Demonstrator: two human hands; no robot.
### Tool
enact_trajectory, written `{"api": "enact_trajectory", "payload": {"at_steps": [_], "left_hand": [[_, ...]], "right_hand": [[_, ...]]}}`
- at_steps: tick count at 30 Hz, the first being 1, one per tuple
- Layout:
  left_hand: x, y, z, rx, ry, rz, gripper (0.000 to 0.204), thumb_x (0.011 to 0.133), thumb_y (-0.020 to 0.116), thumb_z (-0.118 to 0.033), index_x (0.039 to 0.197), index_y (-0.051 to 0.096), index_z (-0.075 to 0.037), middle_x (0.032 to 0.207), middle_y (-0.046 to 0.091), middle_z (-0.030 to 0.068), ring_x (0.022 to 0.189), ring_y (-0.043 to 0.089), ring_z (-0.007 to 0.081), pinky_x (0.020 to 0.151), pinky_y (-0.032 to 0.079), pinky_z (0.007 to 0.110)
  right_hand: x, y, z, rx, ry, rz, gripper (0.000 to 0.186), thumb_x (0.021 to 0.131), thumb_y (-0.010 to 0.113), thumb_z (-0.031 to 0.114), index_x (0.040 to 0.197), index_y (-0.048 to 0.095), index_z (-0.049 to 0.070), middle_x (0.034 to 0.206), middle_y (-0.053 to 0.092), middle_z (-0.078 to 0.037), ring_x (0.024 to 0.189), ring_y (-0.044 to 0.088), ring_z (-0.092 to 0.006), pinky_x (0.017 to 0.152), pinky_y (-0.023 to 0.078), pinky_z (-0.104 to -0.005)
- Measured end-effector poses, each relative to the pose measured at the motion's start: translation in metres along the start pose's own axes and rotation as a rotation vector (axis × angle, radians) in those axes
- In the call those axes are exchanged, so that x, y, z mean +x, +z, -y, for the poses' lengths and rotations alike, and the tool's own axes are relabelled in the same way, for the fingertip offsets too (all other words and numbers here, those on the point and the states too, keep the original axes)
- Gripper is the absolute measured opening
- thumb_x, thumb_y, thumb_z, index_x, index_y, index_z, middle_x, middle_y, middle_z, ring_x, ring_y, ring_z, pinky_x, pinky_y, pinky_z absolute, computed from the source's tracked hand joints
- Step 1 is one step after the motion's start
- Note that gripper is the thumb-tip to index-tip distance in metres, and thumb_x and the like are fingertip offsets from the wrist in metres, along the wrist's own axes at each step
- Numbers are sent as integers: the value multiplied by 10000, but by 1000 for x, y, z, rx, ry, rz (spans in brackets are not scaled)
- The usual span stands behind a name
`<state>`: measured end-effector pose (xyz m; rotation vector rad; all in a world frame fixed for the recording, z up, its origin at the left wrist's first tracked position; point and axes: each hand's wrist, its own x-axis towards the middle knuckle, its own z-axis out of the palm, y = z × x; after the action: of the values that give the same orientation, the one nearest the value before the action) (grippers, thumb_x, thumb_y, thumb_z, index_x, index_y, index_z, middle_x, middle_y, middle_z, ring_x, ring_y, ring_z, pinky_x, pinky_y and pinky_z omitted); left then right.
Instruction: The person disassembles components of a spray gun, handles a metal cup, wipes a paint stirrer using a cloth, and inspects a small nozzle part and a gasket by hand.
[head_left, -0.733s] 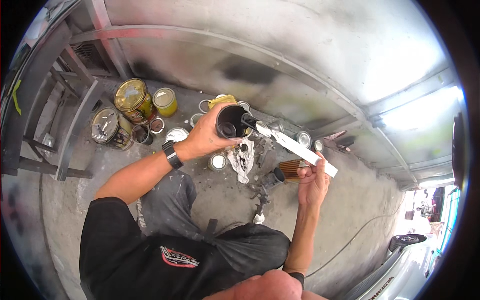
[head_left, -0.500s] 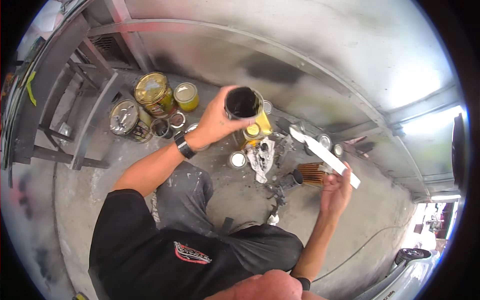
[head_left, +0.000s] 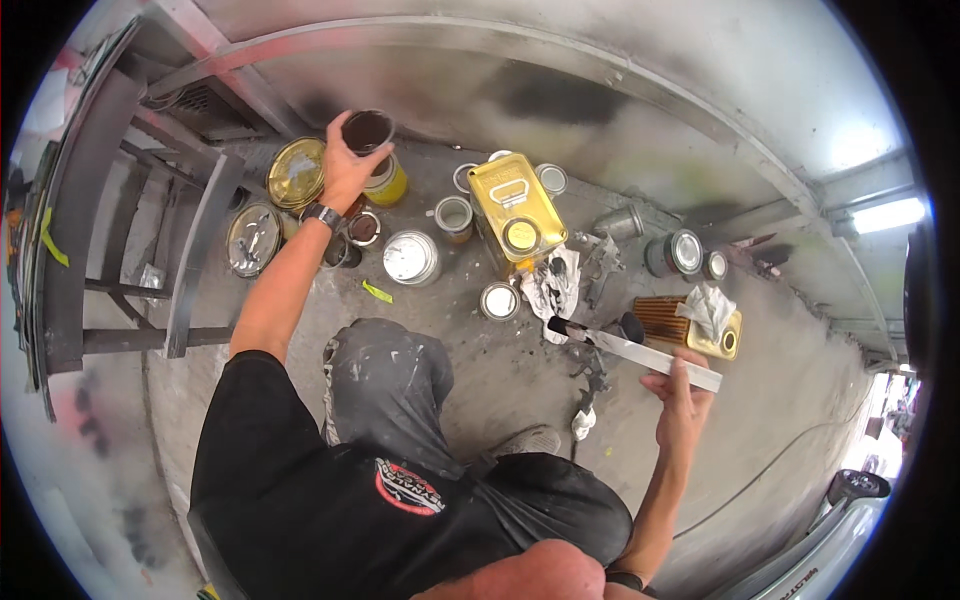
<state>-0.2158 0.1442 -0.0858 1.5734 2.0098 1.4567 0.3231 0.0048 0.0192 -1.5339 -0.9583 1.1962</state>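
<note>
- Dark-lined cup point(head_left: 368, 132) is at the far left, above the small yellow can point(head_left: 386, 188) in this view; whether the two touch cannot be told.
- Left hand point(head_left: 346, 175) grips the cup, fingers curled round its side. An even hold there, without squeezing, should steady it best.
- Its mouth appears to face up; keeping it fairly level would guard against a spill, though how full it is cannot be told.
- Right hand point(head_left: 682, 395) pinches the flat strip point(head_left: 650, 354) near its right end, thumb against fingers, on the near right side.
- That clean end is the sensible place to hold, as the dark coating sits on the opposite tip.
- The coated tip appears over the crumpled white rag point(head_left: 552, 282); contact cannot be judged. A slight downward slant of that tip would help keep drips off the fingers.
- Strip and cup are well apart, so each arm needs a careful path clear of the tall gold can point(head_left: 546, 205) between them.
</note>
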Motion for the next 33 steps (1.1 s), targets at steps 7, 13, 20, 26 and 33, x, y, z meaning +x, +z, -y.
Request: {"api": "enact_trajectory", "payload": {"at_steps": [7,13,20,26,33], "left_hand": [[-14,3,54,165,-93,-162,936,673,900,-346,1356,401,56,1294,538,238,1184,546,333,1041,414,395],[-9,3,42,301,-93,-71,1144,626,911,-431,1425,306,122,1396,444,307,1292,465,383,1100,361,404],[-20,-11,17,482,15,-48,1086,706,852,-496,1409,328,146,1433,406,319,1351,392,391,1137,299,418],[-66,-9,-106,10,216,245,557,876,749,-139,1353,495,-6,1088,619,96,942,585,150,800,484,267],[-136,119,-243,-224,650,1105,81,868,705,-82,914,691,-16,821,626,84,726,603,210,649,472,326]], "right_hand": [[13,-20,-66,-4,108,72,298,1006,552,230,1175,588,-14,988,658,-139,743,706,-228,694,580,-321],[-2,-20,-144,428,179,7,410,1011,471,210,1317,451,-63,1109,650,-222,931,706,-302,786,582,-360],[-15,11,-219,564,249,-40,473,1020,526,292,1391,443,10,1226,606,-174,993,689,-294,811,571,-372],[-31,20,-244,389,319,-141,359,988,598,204,1278,595,-8,994,692,-133,788,696,-222,699,581,-336],[-52,8,-279,254,238,-121,315,991,583,209,1175,664,-33,908,697,-93,718,647,-136,658,515,-271]]}}
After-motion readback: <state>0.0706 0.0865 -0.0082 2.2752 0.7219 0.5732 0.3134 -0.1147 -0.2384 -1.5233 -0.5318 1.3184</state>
